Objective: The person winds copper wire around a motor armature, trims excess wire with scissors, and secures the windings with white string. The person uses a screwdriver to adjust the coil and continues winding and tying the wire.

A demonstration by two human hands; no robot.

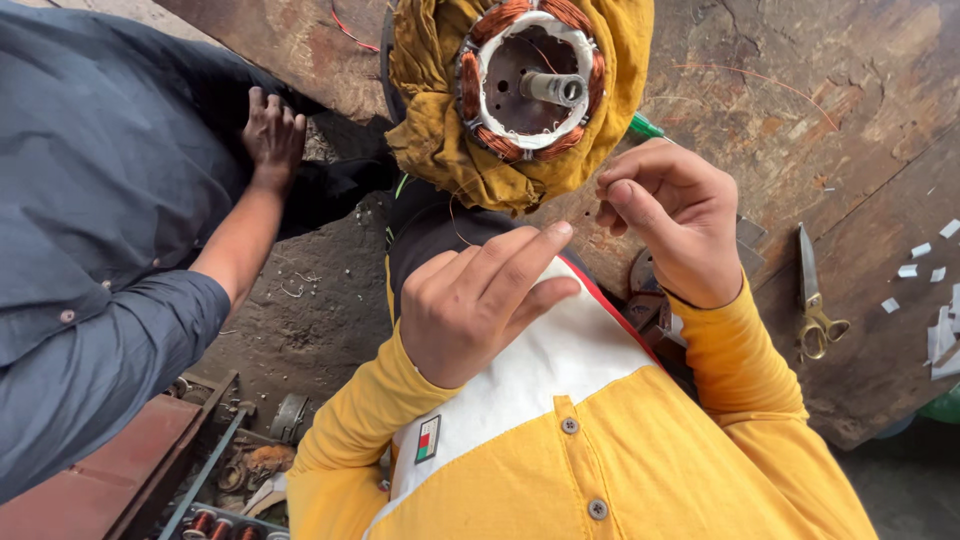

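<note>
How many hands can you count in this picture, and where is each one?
3. The left hand is at centre over the chest; the right hand is beside it, below the motor; a co-worker's hand rests upper left. Others may be hidden.

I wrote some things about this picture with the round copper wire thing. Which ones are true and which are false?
1. The motor stator sits in a yellow cloth. True.
2. The right hand holds the scissors. False: they lie apart on the wooden bench.
3. The left hand points its forefinger up. True.
4. The coils are blue. False: they are copper-coloured.
5. Another person's hand rests nearby. True.
</note>
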